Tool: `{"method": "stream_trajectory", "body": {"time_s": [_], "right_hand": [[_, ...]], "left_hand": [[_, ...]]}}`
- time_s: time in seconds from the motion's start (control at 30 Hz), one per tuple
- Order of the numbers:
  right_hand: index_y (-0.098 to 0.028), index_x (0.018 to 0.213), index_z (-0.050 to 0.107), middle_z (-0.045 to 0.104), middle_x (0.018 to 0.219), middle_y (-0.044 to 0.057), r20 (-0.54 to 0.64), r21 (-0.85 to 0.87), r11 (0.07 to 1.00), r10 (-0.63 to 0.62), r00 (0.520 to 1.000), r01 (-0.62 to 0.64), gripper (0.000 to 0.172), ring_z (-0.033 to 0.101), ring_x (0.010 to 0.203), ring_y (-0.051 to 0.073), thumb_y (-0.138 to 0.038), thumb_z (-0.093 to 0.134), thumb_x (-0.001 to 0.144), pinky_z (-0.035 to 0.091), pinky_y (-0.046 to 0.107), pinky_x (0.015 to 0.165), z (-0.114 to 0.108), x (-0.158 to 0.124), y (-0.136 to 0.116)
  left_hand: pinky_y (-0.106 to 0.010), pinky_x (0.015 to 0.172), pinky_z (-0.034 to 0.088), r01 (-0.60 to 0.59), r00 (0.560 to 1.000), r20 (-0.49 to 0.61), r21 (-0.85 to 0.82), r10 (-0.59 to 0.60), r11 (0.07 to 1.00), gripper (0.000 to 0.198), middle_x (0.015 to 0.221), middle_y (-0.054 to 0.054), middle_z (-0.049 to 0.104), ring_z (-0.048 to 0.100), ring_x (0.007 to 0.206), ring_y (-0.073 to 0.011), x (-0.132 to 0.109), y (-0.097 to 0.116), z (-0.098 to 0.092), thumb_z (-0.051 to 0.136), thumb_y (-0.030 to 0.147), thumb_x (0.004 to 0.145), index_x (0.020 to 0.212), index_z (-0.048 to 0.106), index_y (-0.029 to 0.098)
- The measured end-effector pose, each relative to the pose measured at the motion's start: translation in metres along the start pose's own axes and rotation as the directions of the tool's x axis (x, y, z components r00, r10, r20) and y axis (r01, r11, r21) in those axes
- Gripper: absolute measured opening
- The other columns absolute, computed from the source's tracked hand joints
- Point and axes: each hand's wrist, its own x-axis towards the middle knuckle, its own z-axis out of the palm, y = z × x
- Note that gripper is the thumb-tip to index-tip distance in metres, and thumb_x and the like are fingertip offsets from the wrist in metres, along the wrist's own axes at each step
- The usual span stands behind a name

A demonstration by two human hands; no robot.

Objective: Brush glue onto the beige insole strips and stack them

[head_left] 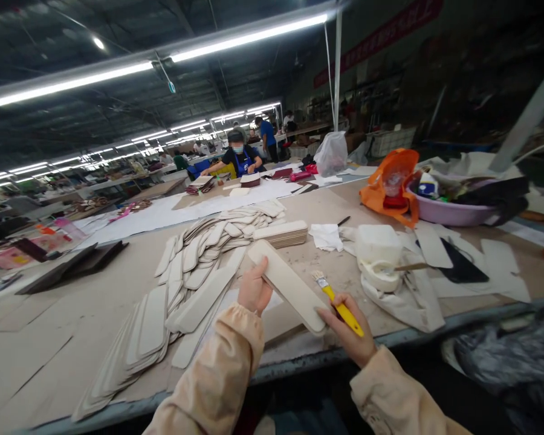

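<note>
A long cream strip with rounded corners (290, 284) is held aslant above the table between both hands. My left hand (255, 289) is closed on its left edge, thumb on top. My right hand (351, 329) grips a yellow-handled paintbrush (344, 311), bristles pointing up and away, while its fingertips touch the strip's near end. To the left lie a fanned pile of similar strips (136, 338) and a looser heap of them (208, 241). Beyond the held strip sits a neat stack of strips (281, 234).
At right stand a white plastic container (378, 244) and a tape roll (381, 275). Behind them are an orange bag (390, 187) and a purple basin (453, 208) full of items. Dark flat boards (77, 266) lie far left. A co-worker (240, 158) works across the table.
</note>
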Motion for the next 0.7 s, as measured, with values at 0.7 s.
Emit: {"method": "stream_trajectory", "body": {"time_s": [0.7], "right_hand": [[-0.025, 0.088, 0.042, 0.050, 0.075, -0.004, 0.083, -0.091, 0.995, -0.030, 0.996, 0.038, 0.033, 0.047, 0.059, 0.012, -0.044, 0.067, 0.079, 0.040, 0.025, 0.056, 0.006, 0.008, -0.005]], "left_hand": [[-0.034, 0.071, 0.054, 0.193, 0.973, 0.091, 0.195, -0.213, 0.962, 0.034, 0.081, -0.010, 0.075, 0.070, 0.071, -0.0219, -0.055, -0.062, -0.001, 0.083, 0.026, 0.060, 0.087, 0.070, 0.010]]}}
